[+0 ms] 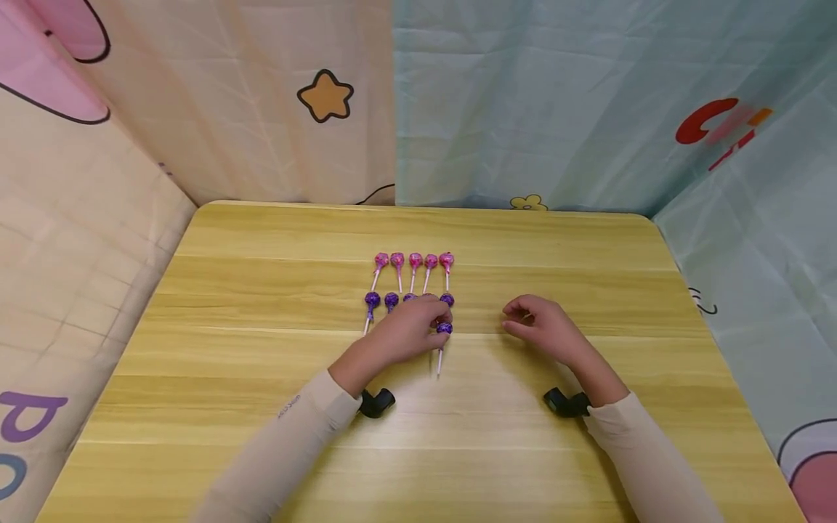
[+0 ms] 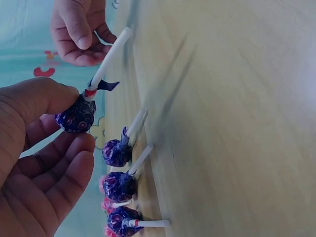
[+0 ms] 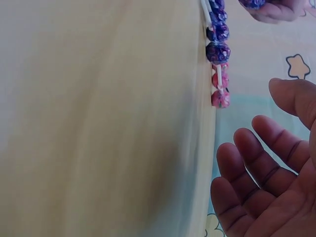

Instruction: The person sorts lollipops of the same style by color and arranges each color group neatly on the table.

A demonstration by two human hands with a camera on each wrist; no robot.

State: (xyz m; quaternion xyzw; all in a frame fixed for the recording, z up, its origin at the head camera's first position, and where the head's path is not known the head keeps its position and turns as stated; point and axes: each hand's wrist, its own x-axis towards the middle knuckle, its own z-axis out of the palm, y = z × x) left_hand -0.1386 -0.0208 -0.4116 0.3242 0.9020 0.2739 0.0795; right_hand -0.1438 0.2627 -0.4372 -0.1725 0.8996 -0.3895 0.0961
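Observation:
Between the thumb and fingertips of my left hand [image 1: 405, 330] is a purple-wrapped lollipop [image 1: 444, 328], pinched by its round head. In the left wrist view the white stick of this lollipop [image 2: 76, 117] points up and away from the palm. Beneath and beyond that hand lies a row of purple lollipops [image 1: 372, 300], partly hidden by it. A row of pink lollipops [image 1: 415, 259] lies behind them, sticks toward me. My right hand [image 1: 543, 328] hovers over the table to the right of the rows, fingers loosely bent, holding nothing.
The light wooden table [image 1: 261, 240] reaches back to hanging printed curtains [image 1: 523, 109] on the far side and both flanks. Each wrist carries a small black camera, such as the one on the right wrist [image 1: 566, 403].

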